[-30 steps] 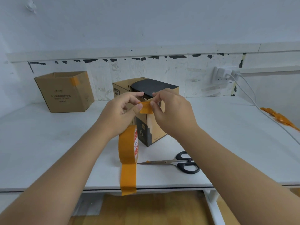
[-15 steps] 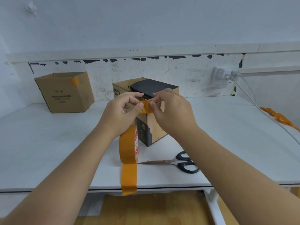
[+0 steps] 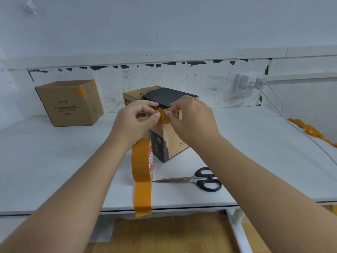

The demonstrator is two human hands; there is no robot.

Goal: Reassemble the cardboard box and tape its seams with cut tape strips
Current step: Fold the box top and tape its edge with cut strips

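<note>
At the box's (image 3: 171, 141) top front corner, our left hand (image 3: 135, 123) and right hand (image 3: 191, 115) pinch a strip (image 3: 161, 117); next, we judge, press it flat.

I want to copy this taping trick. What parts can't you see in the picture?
Head view only:
- Top corner of the cardboard box, where the tape strip goes: hidden by the left hand and right hand.
- Tape roll: top hidden by the left wrist.
- Small print on the far box: too small.
</note>
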